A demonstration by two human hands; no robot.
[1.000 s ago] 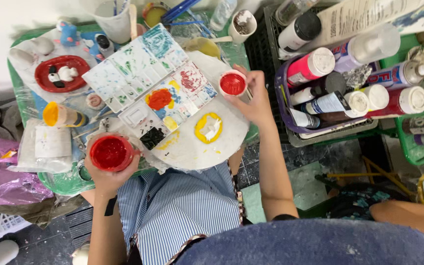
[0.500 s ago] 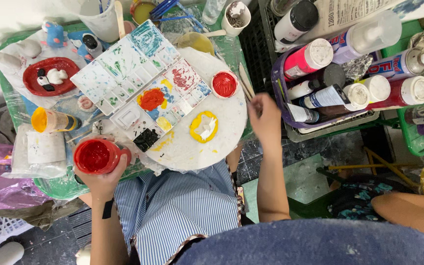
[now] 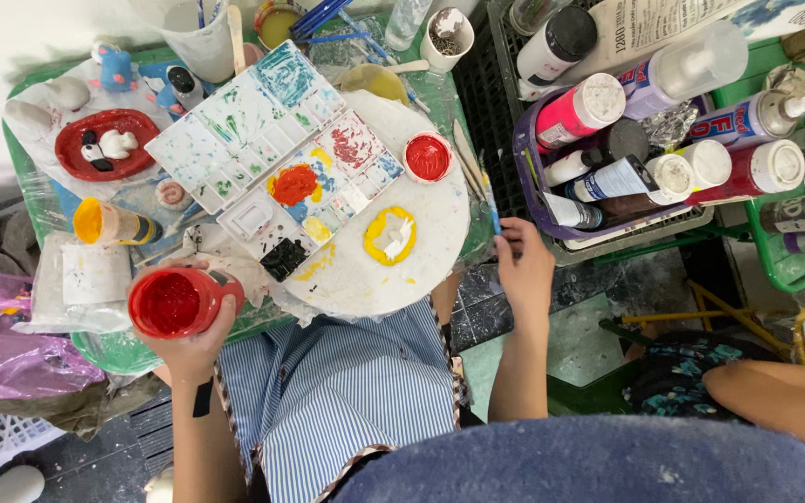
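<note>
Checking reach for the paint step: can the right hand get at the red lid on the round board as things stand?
Probably yes. The right hand, gripping a blue-handled brush, sits at the round board edge; the red lid lies just beyond. Only loose brushes lie between.

Left hand (image 3: 193, 340) gripping open red paint jar (image 3: 174, 303) at near left of round white board (image 3: 393, 251). Right hand (image 3: 524, 270) pinching blue-handled brush (image 3: 491, 200) at board's right edge. Red lid (image 3: 428, 156) lying on board, far side, beside divided palette (image 3: 272, 158). Purple basket (image 3: 552, 219) of paint bottles sitting right of brush.
</note>
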